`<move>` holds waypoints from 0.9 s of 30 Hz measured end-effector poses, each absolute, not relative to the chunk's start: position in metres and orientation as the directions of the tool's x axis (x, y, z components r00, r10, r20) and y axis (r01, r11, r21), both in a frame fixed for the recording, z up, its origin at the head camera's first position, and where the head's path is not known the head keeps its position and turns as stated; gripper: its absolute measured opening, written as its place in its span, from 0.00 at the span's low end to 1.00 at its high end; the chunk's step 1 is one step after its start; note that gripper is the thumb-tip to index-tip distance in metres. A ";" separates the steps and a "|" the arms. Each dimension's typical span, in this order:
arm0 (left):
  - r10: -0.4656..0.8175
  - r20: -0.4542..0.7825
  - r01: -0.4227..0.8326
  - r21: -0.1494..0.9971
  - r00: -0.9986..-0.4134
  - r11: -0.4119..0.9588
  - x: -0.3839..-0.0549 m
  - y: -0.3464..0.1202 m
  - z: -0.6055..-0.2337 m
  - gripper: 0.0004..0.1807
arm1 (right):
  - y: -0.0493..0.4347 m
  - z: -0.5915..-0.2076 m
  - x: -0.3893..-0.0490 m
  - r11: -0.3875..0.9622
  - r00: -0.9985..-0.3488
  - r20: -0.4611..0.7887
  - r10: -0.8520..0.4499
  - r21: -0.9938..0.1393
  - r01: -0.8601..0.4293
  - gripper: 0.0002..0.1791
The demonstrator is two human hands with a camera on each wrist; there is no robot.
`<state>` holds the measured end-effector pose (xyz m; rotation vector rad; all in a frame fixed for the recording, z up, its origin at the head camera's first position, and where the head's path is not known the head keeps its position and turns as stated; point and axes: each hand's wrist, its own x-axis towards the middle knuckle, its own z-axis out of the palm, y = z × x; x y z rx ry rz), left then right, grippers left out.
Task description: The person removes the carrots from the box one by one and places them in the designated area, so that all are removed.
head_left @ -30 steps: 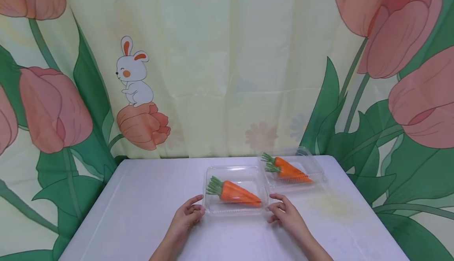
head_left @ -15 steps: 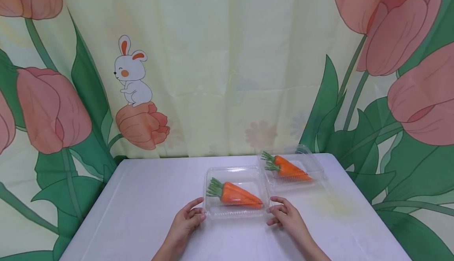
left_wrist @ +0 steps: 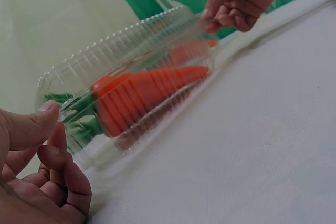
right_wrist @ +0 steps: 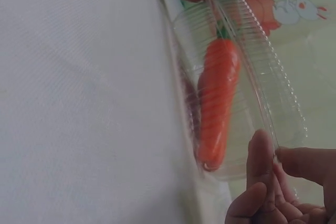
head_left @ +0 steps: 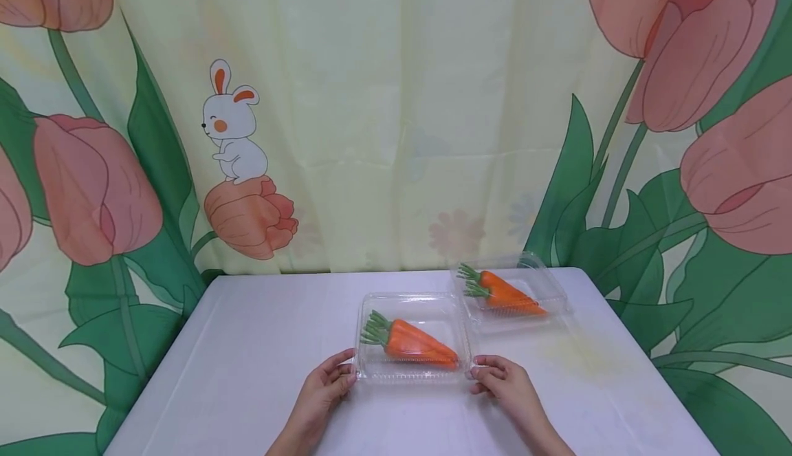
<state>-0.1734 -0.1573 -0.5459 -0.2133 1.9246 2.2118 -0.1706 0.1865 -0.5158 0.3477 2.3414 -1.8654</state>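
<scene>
A clear plastic clamshell container [head_left: 413, 376] sits near the middle of the table, its lid down over orange carrots [head_left: 421, 344] with green tops. My left hand [head_left: 322, 391] pinches its left rim near the front corner, thumb on top. At the opposite corner my right hand [head_left: 509, 387] holds the rim between thumb and index finger, as the right wrist view also shows in the thumb [right_wrist: 307, 163]. The other fingers of both hands are bent beneath. From the left wrist view, the carrot [left_wrist: 142, 95] shows through the ribbed wall.
A second clear container [head_left: 551, 289] with two orange carrots [head_left: 504, 292] stands behind and to the right, close to the first one's back corner. A white cloth covers the table [head_left: 260, 332]. Behind its far edge hangs a curtain [head_left: 371, 133] printed with tulips and a rabbit.
The front container has shifted slightly towards me. My hands have moved a little nearer with it, and the right fingers have drawn together on the rim. The rear container stays put.
</scene>
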 end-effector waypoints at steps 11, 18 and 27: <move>0.053 -0.223 -0.229 0.962 -0.973 -0.148 -0.171 -0.157 -0.551 0.35 | 0.185 -0.515 -0.171 0.220 -0.963 -0.243 0.115 -0.939 0.264 0.14; 0.044 -0.219 -0.223 0.963 -0.975 -0.149 -0.170 -0.157 -0.553 0.34 | 0.183 -0.516 -0.171 0.277 -0.975 -0.210 0.065 -0.935 0.220 0.14; 0.032 -0.218 -0.220 0.965 -0.976 -0.140 -0.170 -0.154 -0.552 0.32 | 0.179 -0.513 -0.171 0.378 -0.982 -0.169 0.086 -0.906 0.190 0.14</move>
